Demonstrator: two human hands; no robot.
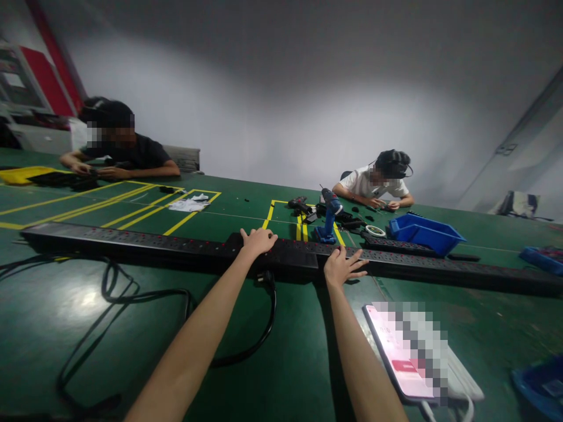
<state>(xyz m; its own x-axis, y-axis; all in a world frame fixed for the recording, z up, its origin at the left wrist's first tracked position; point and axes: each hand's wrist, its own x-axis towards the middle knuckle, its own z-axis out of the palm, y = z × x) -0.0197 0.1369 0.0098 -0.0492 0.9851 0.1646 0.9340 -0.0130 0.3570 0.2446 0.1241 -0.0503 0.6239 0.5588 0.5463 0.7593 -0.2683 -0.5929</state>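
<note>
A long black power strip [145, 247] with rows of sockets and small red marks spans the green table in front of me. My left hand [258, 241] lies on top of its raised middle box, fingers apart. Against the strip, just right of that box, rests my right hand [343, 266], its fingers spread. Neither hand wraps round anything. A black plug [265, 277] sits at the near side of the box. Its thick black cable [273, 316] curves down toward my left forearm, which hides part of it.
Beyond the strip stand a blue cordless drill [329, 214], a tape roll [375, 232] and a blue bin [424, 233]. A phone [398, 351] lies at the near right. Black cable [153, 296] loops at the left. Two co-workers, one far left [145, 153], one far right [358, 186], handle small parts.
</note>
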